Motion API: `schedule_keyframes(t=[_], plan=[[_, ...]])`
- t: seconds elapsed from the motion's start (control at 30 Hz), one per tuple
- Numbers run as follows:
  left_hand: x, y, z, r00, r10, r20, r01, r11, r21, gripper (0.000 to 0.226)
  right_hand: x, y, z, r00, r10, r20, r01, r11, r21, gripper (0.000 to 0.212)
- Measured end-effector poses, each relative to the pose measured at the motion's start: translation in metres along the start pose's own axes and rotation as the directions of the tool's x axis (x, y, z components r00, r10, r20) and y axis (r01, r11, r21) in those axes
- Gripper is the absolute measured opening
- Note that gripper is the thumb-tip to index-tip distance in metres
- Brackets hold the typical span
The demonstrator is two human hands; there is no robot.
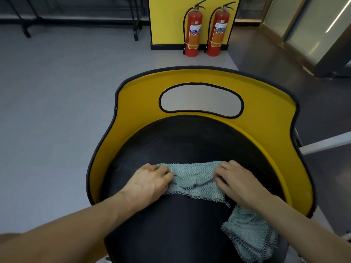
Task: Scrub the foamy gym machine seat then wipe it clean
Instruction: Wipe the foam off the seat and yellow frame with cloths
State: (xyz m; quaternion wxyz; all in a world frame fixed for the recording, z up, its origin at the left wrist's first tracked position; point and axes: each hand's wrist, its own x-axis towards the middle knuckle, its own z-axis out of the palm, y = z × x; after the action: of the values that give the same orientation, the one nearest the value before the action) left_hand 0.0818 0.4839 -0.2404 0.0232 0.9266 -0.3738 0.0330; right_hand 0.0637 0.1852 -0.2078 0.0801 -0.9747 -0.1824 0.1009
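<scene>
The black gym machine seat (186, 141) fills the middle of the view, ringed by a yellow shell (136, 103) with an oval cut-out. No foam shows on the black pad. A pale green woven cloth (193, 179) lies spread across the near half of the seat, and one end hangs down at the lower right. My left hand (150, 181) pinches the cloth's left edge with curled fingers. My right hand (239, 181) grips the cloth's right edge the same way. Both hands rest on the pad.
Two red fire extinguishers (193, 31) stand on the grey floor against a yellow panel straight ahead. Black rack legs (136, 25) stand at the far left. A glass door frame (322, 44) runs along the right, and a white bar (326, 143) sticks out beside the seat.
</scene>
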Motion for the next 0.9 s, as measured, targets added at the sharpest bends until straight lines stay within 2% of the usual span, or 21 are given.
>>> schedule_keyframes(t=[0.03, 0.1, 0.17, 0.23, 0.27, 0.33, 0.4, 0.47, 0.53, 0.6, 0.67, 0.73, 0.8, 0.87, 0.9], plan=[[0.001, 0.001, -0.002, 0.999, -0.035, -0.032, 0.034, 0.999, -0.018, 0.023, 0.001, -0.003, -0.003, 1.0, 0.015, -0.027, -0.014, 0.999, 0.033, 0.011], [0.006, 0.003, -0.011, 0.98, -0.186, -0.063, 0.173, 0.969, -0.178, 0.014, 0.006, -0.008, -0.011, 0.994, 0.075, -0.081, -0.065, 0.99, 0.121, 0.011], [0.012, -0.001, -0.021, 0.921, -0.388, -0.035, 0.344, 0.852, -0.394, 0.007, 0.01, -0.011, -0.019, 0.985, 0.139, -0.105, -0.118, 0.975, 0.189, 0.011], [0.012, -0.011, -0.028, 0.875, -0.483, -0.034, 0.409, 0.774, -0.483, 0.009, 0.012, -0.012, -0.025, 0.981, 0.149, -0.123, -0.124, 0.973, 0.194, 0.013], [0.01, -0.016, -0.031, 0.883, -0.467, -0.04, 0.392, 0.782, -0.484, 0.01, 0.012, -0.012, -0.027, 0.984, 0.121, -0.131, -0.096, 0.979, 0.182, 0.015], [-0.003, -0.025, -0.033, 0.939, -0.338, -0.06, 0.287, 0.869, -0.403, 0.011, 0.007, -0.013, -0.028, 0.996, 0.02, -0.089, -0.008, 0.992, 0.123, 0.018], [-0.022, -0.032, -0.026, 0.991, -0.128, -0.03, 0.12, 0.976, -0.181, 0.013, 0.0, -0.016, -0.022, 0.995, -0.079, 0.057, 0.074, 0.995, 0.074, 0.012], [-0.039, -0.029, -0.016, 0.997, -0.034, 0.072, 0.038, 0.998, -0.059, 0.021, -0.006, -0.018, -0.012, 0.966, -0.113, 0.232, 0.104, 0.993, 0.051, 0.006], [-0.044, -0.018, -0.012, 0.993, -0.092, 0.076, 0.1, 0.988, -0.118, 0.028, -0.005, -0.019, -0.007, 0.96, -0.116, 0.254, 0.102, 0.993, 0.067, 0.024], [-0.038, -0.008, -0.012, 0.979, -0.2, 0.031, 0.202, 0.965, -0.17, 0.032, 0.003, -0.02, -0.008, 0.987, -0.069, 0.145, 0.058, 0.996, 0.075, 0.032], [-0.023, -0.004, -0.009, 0.949, -0.314, 0.025, 0.313, 0.932, -0.18, 0.037, 0.012, -0.02, -0.008, 0.998, 0.017, 0.052, -0.017, 1.0, -0.004, 0.046], [-0.008, -0.006, -0.005, 0.897, -0.435, 0.078, 0.441, 0.873, -0.21, 0.041, 0.02, -0.016, -0.004, 0.991, 0.132, 0.033, -0.129, 0.99, -0.064, 0.054], [0.005, -0.01, -0.004, 0.865, -0.483, 0.134, 0.501, 0.844, -0.189, 0.039, 0.024, -0.01, -0.002, 0.975, 0.216, 0.051, -0.215, 0.976, -0.012, 0.041], [0.014, -0.014, -0.007, 0.848, -0.505, 0.162, 0.529, 0.824, -0.204, 0.025, 0.028, -0.006, -0.005, 0.963, 0.251, 0.1, -0.254, 0.967, 0.023, 0.012], [0.016, -0.017, -0.009, 0.839, -0.514, 0.178, 0.544, 0.8, -0.254, 0.018, 0.03, -0.006, -0.007, 0.955, 0.269, 0.123, -0.277, 0.959, 0.059, 0.008]])
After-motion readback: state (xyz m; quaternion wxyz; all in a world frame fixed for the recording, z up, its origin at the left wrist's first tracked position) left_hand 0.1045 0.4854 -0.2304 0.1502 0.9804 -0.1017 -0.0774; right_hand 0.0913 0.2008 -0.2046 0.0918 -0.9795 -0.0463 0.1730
